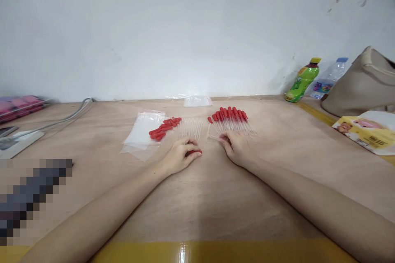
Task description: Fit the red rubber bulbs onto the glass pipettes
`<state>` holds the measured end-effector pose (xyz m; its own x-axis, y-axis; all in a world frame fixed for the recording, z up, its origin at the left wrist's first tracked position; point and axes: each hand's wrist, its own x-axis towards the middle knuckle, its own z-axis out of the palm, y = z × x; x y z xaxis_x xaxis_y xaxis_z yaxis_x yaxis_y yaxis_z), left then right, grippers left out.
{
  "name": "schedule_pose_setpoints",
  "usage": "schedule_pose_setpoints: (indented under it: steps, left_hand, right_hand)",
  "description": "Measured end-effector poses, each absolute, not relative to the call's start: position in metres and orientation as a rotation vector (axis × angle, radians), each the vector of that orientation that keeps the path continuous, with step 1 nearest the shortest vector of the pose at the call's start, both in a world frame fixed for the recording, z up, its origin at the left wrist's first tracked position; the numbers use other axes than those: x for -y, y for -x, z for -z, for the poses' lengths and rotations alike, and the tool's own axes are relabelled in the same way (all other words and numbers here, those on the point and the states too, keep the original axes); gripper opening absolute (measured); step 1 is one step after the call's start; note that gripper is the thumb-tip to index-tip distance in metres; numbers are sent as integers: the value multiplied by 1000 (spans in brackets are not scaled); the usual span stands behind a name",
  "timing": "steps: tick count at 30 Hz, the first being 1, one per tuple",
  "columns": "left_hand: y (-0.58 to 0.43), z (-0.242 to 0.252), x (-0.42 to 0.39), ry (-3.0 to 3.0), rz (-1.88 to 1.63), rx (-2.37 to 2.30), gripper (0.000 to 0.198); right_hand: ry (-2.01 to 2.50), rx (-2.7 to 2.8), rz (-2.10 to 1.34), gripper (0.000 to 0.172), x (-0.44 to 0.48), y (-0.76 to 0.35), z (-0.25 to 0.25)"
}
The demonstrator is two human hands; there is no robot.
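Observation:
My left hand point(182, 155) is closed around a red rubber dropper bulb point(195, 152), which shows between thumb and fingers. A clear thin dropper tube point(213, 138) is pinched in my right hand point(232, 144), its free end pointing left. The two hands are a short gap apart, low over the table. Beyond them lies a row of clear tubes point(190, 127). Left of that row, loose red bulbs point(166, 125) rest partly on clear plastic bags point(140, 131). Behind my right hand, droppers with red bulbs point(230, 115) are fanned out side by side.
Another plastic bag point(197, 101) lies by the wall. At right stand a green bottle point(302, 81), a clear bottle point(329, 78) and a beige bag point(361, 84), with a yellow tissue pack point(367, 133) in front. A grey cable point(66, 117) crosses the left side.

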<state>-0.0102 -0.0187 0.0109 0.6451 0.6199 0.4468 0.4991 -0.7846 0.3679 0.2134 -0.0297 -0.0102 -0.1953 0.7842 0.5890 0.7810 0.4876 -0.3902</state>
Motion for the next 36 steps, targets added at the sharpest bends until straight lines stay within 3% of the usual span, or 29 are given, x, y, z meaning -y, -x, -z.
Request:
schedule_pose_setpoints:
  steps: [5,15,29,36]
  left_hand:
    - [10,-11,18,-2491,-981,-1053,15]
    - [2,1,19,-2026,-866,-903,29]
    - [2,0,18,-1739,-892,-811,28]
    - [4,-2,22,-1817,-742,-829,25]
  right_hand:
    - [1109,2019,29,15,34,-212,9]
    - [957,2107,30,14,46,-202,5]
    - [962,2183,-146,14,42,-202,5]
    - [972,2310,-197,15,40,-212,2]
